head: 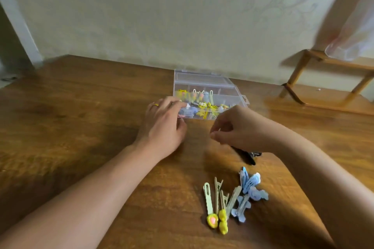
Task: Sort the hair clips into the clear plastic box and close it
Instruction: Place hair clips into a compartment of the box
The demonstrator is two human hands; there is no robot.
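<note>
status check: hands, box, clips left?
Left hand resting at box, lid open. Right hand pinched shut, contents unclear. Clips still on table. Nothing in the way.

1. I have one view only, a wide-angle camera worn on the head.
2. It looks forward and down across the table (81, 107) toward the wall (162, 16).
3. It sits near, both forearms filling the lower frame.

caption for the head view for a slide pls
Left hand steadies the open clear plastic box while yellow and blue hair clips wait on the wooden table.
</note>
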